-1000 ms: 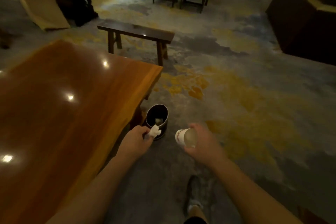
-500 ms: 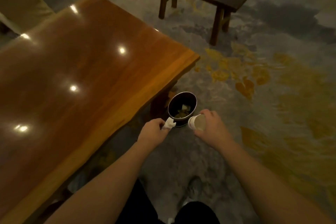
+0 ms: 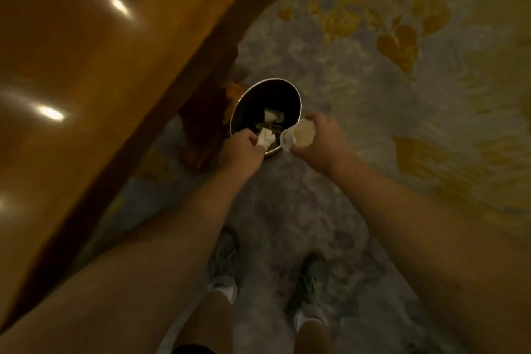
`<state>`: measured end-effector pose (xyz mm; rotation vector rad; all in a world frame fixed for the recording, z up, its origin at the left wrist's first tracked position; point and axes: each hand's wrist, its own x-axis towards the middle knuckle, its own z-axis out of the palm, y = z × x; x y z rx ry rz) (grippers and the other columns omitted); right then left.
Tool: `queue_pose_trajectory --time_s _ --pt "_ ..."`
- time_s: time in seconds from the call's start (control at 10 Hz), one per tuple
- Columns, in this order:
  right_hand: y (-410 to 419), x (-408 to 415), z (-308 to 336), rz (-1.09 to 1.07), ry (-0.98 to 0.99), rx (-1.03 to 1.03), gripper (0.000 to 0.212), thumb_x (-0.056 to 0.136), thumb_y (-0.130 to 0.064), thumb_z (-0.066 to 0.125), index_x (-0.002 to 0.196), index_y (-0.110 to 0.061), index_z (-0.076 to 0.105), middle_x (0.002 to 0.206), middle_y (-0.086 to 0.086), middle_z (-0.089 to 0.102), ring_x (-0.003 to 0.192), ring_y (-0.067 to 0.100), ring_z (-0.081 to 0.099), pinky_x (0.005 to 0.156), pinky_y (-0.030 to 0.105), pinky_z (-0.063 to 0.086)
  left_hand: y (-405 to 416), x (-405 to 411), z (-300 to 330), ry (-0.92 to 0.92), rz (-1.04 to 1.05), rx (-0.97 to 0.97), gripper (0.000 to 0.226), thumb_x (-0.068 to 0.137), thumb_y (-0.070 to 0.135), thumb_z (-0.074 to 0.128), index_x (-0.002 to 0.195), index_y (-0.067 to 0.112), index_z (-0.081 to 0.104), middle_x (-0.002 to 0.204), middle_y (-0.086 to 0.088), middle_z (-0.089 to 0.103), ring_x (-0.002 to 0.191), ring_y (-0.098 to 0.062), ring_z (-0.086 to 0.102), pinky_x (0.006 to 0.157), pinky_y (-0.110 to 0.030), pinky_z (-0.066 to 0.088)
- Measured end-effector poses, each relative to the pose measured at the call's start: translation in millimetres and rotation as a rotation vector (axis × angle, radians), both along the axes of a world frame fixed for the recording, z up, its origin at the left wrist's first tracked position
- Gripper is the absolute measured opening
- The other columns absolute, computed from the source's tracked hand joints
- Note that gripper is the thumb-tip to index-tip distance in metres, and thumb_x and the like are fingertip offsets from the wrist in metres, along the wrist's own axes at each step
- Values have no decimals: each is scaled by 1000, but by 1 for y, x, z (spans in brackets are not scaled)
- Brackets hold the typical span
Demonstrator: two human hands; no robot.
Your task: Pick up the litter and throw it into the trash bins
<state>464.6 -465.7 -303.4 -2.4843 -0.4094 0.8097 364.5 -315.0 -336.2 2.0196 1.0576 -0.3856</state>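
A small round dark trash bin (image 3: 297, 100) with a metal rim stands on the floor beside the table leg. Some white paper and other litter lie at its bottom. My left hand (image 3: 241, 149) is closed around a crumpled white tissue (image 3: 265, 138), held over the bin's near-left rim. My right hand (image 3: 321, 139) grips a white paper cup (image 3: 298, 138), tilted on its side with its mouth toward me, right at the bin's near-right rim.
A large glossy wooden table (image 3: 100, 52) fills the left side, its edge running diagonally above the bin. Its dark leg (image 3: 204, 123) stands just left of the bin. My two shoes (image 3: 224, 261) stand on the grey and yellow patterned floor (image 3: 402, 95).
I have stepped closer and now look straight down. Both hands have moved forward from short of the bin to over its near rim, still holding the tissue and cup.
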Motion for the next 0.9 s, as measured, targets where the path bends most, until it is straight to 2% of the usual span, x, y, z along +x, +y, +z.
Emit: queue_pose_trajectory --time_s 0.1,0.2,0.3,0.4,0.5,0.6,0.7,0.8,0.9 --pt "14 16 -55 2 11 5 77 73 -34 83 138 -15 47 133 17 48 119 32 52 93 31 42 8 20 -49 -22 4 64 12 85 25 68 97 24 63 97 1 67 80 -15 57 51 -23 32" --pt "29 32 -90 -24 36 6 84 72 -38 83 143 -19 43 137 15 45 122 32 52 95 35 44 16 32 -82 -50 41 53 30 83 30 73 110 22 61 106 -1 67 91 -18 61 60 -26 43" --pt "36 42 -110 -73 68 21 96 69 -39 86 148 -20 35 145 13 41 126 31 50 96 37 45 22 36 -95 -103 80 -13 62 75 29 82 128 21 52 122 -2 63 108 -20 60 83 -34 51" --pt "36 42 -114 -63 118 1 99 69 -34 87 150 -17 33 146 13 43 128 30 49 95 34 44 25 28 -97 -119 61 0 60 76 29 81 127 23 51 120 1 61 100 -14 56 74 -28 46" --pt "26 31 -102 -23 126 11 83 72 -29 83 144 -14 43 134 11 55 117 26 57 78 25 42 25 11 -85 -117 27 22 46 78 25 78 119 23 56 100 10 58 93 -11 57 65 -21 40" --pt "10 17 -69 37 99 36 59 76 -30 80 128 -14 56 118 9 65 105 25 63 72 21 38 21 -3 -56 -104 2 58 30 80 30 76 101 33 55 85 18 55 83 -7 57 59 -17 35" --pt "-7 9 -25 136 107 56 45 79 -27 76 119 -14 60 109 9 67 98 29 65 77 31 49 9 -15 -12 -110 -54 113 30 80 36 75 99 39 52 88 17 58 80 -4 57 58 -20 38" --pt "-18 11 32 281 50 24 41 81 -31 70 118 -17 63 108 7 68 97 26 65 81 35 53 -2 -23 46 -152 -128 135 35 79 34 76 108 31 57 97 11 63 88 -11 63 70 -34 54" --pt "-24 15 98 369 -67 85 33 83 -33 68 112 -18 66 102 5 68 91 23 65 77 34 53 -17 -31 115 -220 -161 168 33 81 35 75 110 27 61 105 7 65 94 -13 62 80 -38 55"
